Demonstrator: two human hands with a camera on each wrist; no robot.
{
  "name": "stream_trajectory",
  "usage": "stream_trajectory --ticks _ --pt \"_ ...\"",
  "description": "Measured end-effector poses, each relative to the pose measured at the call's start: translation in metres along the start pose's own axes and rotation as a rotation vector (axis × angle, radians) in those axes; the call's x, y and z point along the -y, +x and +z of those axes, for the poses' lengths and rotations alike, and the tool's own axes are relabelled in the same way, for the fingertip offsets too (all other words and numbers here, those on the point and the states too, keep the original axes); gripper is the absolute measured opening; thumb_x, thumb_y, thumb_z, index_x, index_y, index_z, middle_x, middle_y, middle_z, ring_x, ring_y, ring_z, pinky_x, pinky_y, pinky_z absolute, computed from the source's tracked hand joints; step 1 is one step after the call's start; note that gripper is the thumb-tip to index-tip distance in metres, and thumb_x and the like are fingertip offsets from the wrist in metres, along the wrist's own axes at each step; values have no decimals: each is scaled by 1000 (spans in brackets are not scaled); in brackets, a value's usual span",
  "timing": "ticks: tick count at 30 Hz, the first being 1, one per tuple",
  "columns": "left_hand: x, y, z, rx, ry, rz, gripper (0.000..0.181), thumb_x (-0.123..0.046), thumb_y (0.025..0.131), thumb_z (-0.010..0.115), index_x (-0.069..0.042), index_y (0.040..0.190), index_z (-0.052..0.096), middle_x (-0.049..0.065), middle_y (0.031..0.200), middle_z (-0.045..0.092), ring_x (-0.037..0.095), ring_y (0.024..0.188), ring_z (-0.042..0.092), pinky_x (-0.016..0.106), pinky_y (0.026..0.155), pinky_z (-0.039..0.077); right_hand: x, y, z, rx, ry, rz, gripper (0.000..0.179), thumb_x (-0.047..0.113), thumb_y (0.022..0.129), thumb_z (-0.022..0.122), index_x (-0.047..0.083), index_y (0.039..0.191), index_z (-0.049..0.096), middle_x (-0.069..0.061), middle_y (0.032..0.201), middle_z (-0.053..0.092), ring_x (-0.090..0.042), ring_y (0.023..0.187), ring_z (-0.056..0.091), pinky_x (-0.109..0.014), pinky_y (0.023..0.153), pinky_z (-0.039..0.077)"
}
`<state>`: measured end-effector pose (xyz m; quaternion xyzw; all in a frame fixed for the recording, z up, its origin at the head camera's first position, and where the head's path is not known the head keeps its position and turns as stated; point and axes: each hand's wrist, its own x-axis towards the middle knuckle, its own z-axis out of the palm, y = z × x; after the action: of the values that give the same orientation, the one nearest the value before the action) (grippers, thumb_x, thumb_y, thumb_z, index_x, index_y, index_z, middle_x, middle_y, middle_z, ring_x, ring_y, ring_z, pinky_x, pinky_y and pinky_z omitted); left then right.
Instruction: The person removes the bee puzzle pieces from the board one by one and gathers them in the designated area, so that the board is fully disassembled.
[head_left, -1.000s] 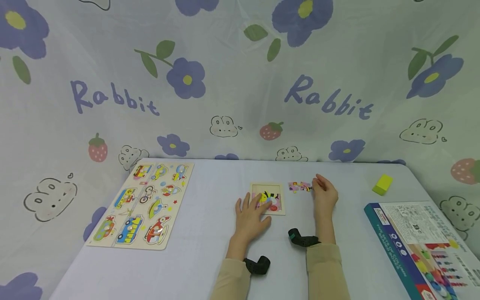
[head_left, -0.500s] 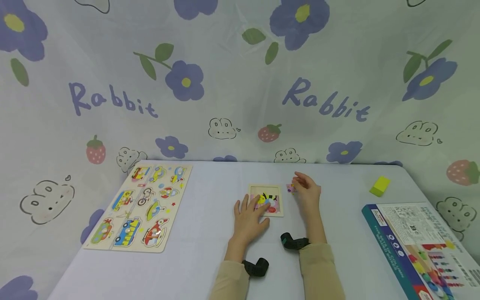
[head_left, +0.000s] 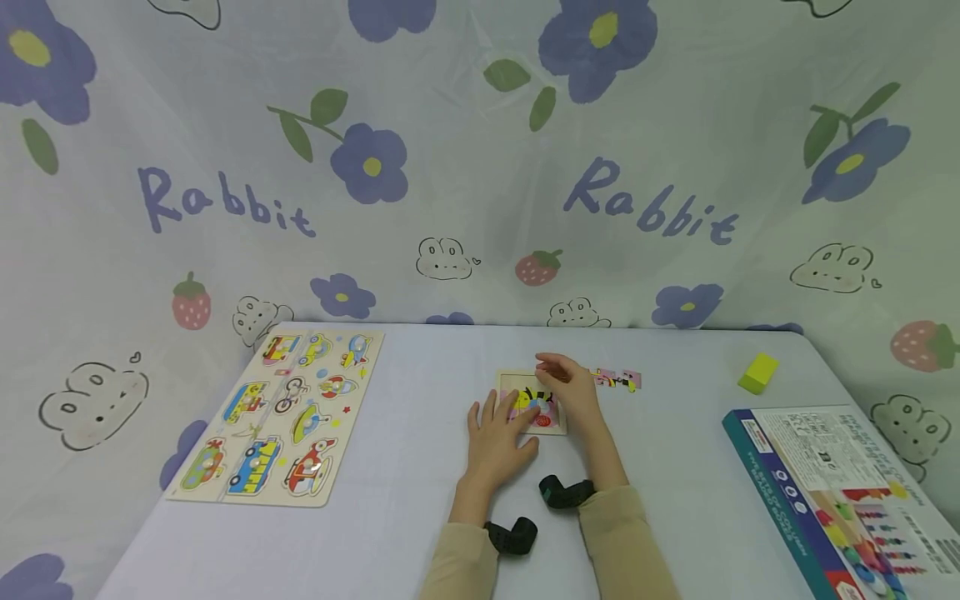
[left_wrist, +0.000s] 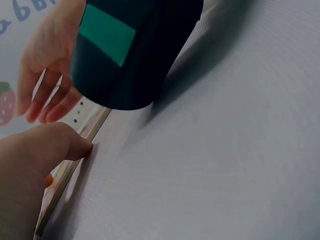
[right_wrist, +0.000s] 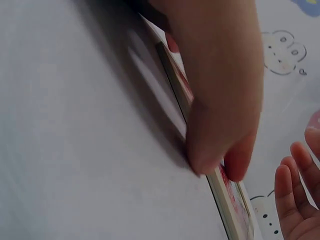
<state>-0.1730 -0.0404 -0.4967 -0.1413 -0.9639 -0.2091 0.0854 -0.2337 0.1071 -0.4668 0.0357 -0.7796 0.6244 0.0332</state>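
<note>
Covering part of puzzle frame (head_left: 517, 381): left hand (head_left: 501, 446), fingers splayed; right hand (head_left: 573, 393) bent above, any hold unclear

The head camera looks from high over the near side of the table (head_left: 390, 467), forward and down, far enough back to include the upright cloth (head_left: 465, 192) behind. The left wrist camera (head_left: 513, 536) and right wrist camera (head_left: 566, 492) face obliquely across the tabletop at close range, low on the near side of the frame (head_left: 553, 432). Their pictures tilt opposite ways: tabletop at right in the left's, at left in the right's. Both share the frame's edge, left hand (head_left: 498, 442), right hand (head_left: 576, 396) and cloth with the head view.
</note>
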Motion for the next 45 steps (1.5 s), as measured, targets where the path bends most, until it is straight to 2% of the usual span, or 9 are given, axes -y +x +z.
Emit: stream_trajectory --ticks 5,10,13,19,24,30,35,39,45 --pt "1 0 1 -31 -48 -8 43 -36 82 56 -28 124 59 10 142 39 37 135 24 57 105 12 -1 -1 6 60 13 -20 31 15 88 62 6 117 62 -11 104 64 -21 97 58 -27 84 48" --pt "1 1 2 -85 -102 -39 42 -33 82 57 -25 123 61 12 141 40 38 135 23 58 104 10 -2 -1 9 79 6 -37 29 13 87 64 6 115 63 -11 101 65 -19 94 59 -24 81 48" --pt "1 2 3 -137 -84 -98 43 -32 82 57 -21 123 60 12 139 42 39 134 23 60 103 9 -2 -1 10 85 -18 -61 29 13 86 65 4 114 64 -12 99 65 -20 91 60 -26 79 49" --pt "3 3 4 -242 -19 -267 51 -36 82 61 -10 125 57 18 133 47 45 131 25 64 99 11 -4 0 12 124 -91 -75 27 13 85 65 5 111 65 -11 97 66 -22 89 60 -33 81 48" --pt "3 4 4 -221 13 -330 50 -37 83 61 -8 124 58 18 134 46 45 132 24 64 100 11 -7 0 14 145 -222 -96 22 12 84 67 7 106 68 -6 93 65 -17 82 58 -30 74 46" --pt "2 5 3 -204 38 -336 48 -35 84 63 -9 123 58 18 134 46 46 131 25 64 100 14 -11 1 14 200 -370 -166 25 12 80 69 6 104 69 -4 88 61 -14 76 50 -29 69 42" --pt "2 5 3 -220 38 -317 48 -35 84 62 -8 123 59 18 133 47 46 130 26 64 99 14 -11 2 16 246 -475 -200 33 15 76 72 5 108 68 -6 99 61 -20 88 54 -38 81 44" --pt "2 5 2 -204 32 -320 49 -35 84 61 -9 125 57 17 135 45 45 132 24 64 100 13 -11 2 20 274 -542 -177 36 19 77 73 5 110 67 -9 106 58 -26 103 53 -43 94 41" --pt "2 5 2 -186 34 -328 50 -35 84 61 -10 126 57 17 136 44 45 132 23 64 100 12 -10 1 23 278 -558 -146 34 18 77 74 7 108 67 -9 109 56 -27 107 50 -43 96 39"
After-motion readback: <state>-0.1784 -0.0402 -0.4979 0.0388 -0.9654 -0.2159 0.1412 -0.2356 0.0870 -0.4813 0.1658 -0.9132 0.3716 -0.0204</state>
